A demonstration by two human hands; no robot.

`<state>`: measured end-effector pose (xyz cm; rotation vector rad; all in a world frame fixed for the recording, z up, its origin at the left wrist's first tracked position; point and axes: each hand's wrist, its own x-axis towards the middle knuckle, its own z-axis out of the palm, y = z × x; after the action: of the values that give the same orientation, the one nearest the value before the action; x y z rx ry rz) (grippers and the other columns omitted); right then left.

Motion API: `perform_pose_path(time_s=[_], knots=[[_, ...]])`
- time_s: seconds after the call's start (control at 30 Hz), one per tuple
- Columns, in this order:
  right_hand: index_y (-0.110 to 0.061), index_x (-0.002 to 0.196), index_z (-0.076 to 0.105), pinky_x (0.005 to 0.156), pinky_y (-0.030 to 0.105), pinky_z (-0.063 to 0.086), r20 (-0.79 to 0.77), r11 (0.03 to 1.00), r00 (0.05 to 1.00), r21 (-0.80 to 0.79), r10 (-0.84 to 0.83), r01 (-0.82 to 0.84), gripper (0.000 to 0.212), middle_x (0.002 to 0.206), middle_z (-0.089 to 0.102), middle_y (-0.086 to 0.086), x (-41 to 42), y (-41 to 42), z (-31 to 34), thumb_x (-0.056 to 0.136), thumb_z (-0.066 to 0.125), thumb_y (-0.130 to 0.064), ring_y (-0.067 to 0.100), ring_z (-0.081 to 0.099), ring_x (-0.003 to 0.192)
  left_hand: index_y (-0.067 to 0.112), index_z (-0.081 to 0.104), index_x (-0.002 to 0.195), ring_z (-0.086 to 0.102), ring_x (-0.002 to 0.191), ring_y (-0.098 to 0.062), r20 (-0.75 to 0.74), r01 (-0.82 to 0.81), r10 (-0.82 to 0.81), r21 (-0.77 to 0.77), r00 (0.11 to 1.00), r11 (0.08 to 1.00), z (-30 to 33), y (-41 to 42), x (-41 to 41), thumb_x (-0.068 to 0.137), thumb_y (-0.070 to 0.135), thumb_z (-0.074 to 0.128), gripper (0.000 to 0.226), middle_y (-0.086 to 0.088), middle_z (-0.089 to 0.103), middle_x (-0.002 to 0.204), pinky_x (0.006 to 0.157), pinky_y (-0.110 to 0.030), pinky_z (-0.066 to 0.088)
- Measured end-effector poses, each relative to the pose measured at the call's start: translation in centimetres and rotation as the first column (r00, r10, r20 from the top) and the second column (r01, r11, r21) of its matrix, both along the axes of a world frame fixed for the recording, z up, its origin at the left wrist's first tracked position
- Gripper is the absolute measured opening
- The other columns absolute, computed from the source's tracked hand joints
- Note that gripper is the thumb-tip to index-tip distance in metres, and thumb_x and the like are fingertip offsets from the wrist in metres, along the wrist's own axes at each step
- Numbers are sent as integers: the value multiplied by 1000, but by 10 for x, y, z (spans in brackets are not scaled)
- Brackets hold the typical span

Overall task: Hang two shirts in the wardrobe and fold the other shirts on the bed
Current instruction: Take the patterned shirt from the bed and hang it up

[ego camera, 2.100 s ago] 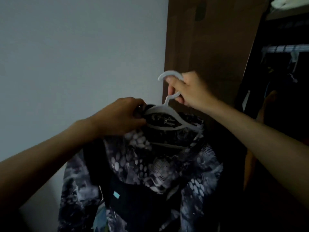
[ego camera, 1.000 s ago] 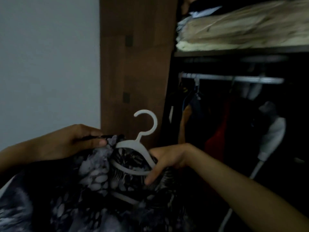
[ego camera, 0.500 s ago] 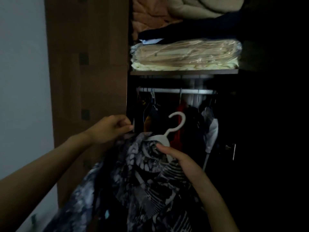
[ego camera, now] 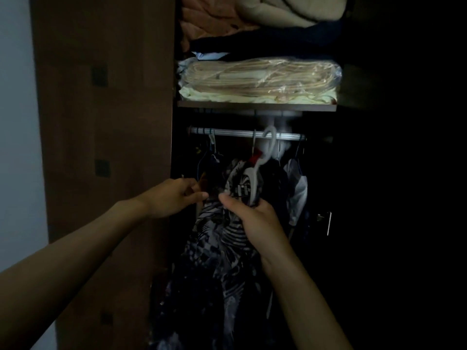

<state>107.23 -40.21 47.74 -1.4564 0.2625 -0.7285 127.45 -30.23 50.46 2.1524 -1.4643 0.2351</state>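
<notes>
While a patterned black-and-white shirt hangs on a white hanger whose hook sits at the metal rail inside the dark wardrobe, both hands reach toward it. The right hand has a grip clenched on the shirt near its collar. The left hand pinches the shirt's left edge, below a shelf of folded bedding.

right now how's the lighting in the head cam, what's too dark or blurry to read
Head view: dim throughout. The right side of the wardrobe is near black, so only a door handle catches light. The bagged bedding on the shelf is the brightest part, with glints on its plastic. The white hanger hook is smeared by motion blur at the rail. The patterned shirt fades into shadow lower down.
</notes>
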Motion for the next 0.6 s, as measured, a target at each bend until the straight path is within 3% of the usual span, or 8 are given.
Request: perform_pose_path(time_s=[0.1,0.23,0.3,0.47,0.53,0.6], knots=[[-12,114,70,80,29,58,6,999,1000,-40,-30,30,32,104,75,1,49,-15,14,87,77,-25,18,73,94,24,60,92,63,76,-13,28,-38,39,-33,999,999,-6,1,12,99,48,51,26,0,67,86,70,-36,51],[1,125,59,76,32,53,-116,999,992,-13,-47,46,47,113,67,12,142,-68,36,89,75,-25,25,67,94,17,61,91,64,73,-15,35,-135,137,-67,990,989,-14,11,31,100,47,49,34,-2,67,80,71,-39,51],[4,134,51,80,34,53,-137,997,988,22,-66,70,52,124,63,18,189,-103,44,91,72,-17,32,65,107,21,60,85,63,70,-9,64,-168,174,-92,983,982,-17,21,40,98,49,49,33,3,66,74,72,-40,51],[3,152,26,99,40,51,-50,990,990,23,-135,136,72,143,50,22,297,-179,68,93,66,-7,37,55,125,23,56,79,59,65,5,70,-191,204,-162,976,968,-14,40,59,92,66,40,48,24,63,74,63,-25,43],[5,151,30,107,41,45,-23,986,986,-34,-166,165,69,147,47,22,331,-200,70,93,65,-4,37,51,131,21,59,82,63,71,2,15,-211,217,-182,976,960,-8,39,68,89,65,39,49,21,66,77,65,-23,44],[8,142,43,106,37,45,-15,977,978,-67,-206,205,58,143,52,22,358,-221,62,90,68,-1,37,53,129,18,61,83,66,73,-2,-24,-202,202,-227,979,953,-4,32,78,89,69,40,55,14,68,77,66,-20,46]])
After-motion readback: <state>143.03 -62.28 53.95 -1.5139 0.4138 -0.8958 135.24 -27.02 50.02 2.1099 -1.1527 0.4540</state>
